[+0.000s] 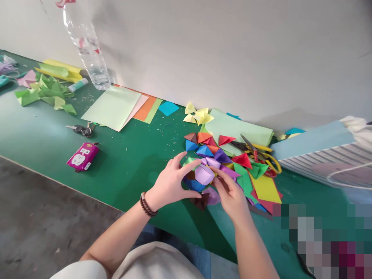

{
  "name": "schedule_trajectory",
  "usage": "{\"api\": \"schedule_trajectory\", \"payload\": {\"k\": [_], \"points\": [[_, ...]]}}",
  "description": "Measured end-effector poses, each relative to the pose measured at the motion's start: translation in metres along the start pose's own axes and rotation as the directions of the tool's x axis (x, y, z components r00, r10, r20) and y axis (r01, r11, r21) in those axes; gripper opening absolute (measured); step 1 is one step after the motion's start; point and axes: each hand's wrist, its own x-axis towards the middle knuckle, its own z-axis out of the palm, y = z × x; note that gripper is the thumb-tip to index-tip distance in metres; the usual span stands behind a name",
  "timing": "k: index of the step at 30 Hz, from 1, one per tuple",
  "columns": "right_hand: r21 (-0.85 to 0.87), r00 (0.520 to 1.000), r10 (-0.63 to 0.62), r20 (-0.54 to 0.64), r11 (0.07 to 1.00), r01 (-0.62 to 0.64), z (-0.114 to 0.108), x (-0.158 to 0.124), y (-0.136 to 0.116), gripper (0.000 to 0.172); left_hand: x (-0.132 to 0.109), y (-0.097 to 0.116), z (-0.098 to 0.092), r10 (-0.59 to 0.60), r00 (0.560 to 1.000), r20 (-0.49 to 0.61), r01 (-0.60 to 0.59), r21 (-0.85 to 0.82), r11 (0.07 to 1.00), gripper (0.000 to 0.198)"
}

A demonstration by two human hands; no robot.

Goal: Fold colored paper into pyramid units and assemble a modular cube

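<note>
My left hand (pixel 170 182), with a dark beaded bracelet on its wrist, and my right hand (pixel 229 192) both grip a modular origami ball (pixel 203 175) of lilac, blue and brown folded units. My fingers hide part of it. Just beyond my hands lies a heap of folded paper units (pixel 223 153) in many colours. A lilac unit (pixel 212 195) and a dark brown unit (pixel 200 201) lie under my hands. Yellow-handled scissors (pixel 257 153) rest on the heap's right side, over a mint-green paper sheet (pixel 238 126).
A green table (pixel 139 174) runs along a white wall, with concrete floor below its front edge. On it are stacked paper sheets (pixel 112 108), green paper scraps (pixel 43 93), keys (pixel 81 130) and a pink pouch (pixel 83 156). A striped paper bag (pixel 319 155) stands at right.
</note>
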Motion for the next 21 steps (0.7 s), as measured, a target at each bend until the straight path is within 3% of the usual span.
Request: {"api": "schedule_trajectory", "payload": {"k": [6,12,17,21], "points": [[0.029,0.999,0.054,0.006,0.998,-0.054,0.0001,-0.0007,0.0065,0.038,0.0024,0.0095,-0.0014,-0.001,1.000,-0.001,0.001,0.097,0.995,0.084],[0.058,0.997,0.055,0.056,0.997,-0.058,0.0025,-0.0024,0.0090,0.038,-0.0008,0.0105,-0.0065,0.033,0.998,0.061,-0.041,0.139,0.989,0.112],[0.036,0.996,0.023,0.092,0.999,-0.027,0.0025,-0.0023,0.0068,0.037,-0.0015,0.0107,-0.0096,0.007,0.998,0.060,-0.018,0.175,0.984,0.099],[-0.083,0.996,-0.023,0.092,0.996,0.030,0.0021,0.0000,0.0030,0.036,-0.0012,0.0112,-0.0095,-0.006,0.998,0.069,-0.008,0.189,0.982,0.097]]}}
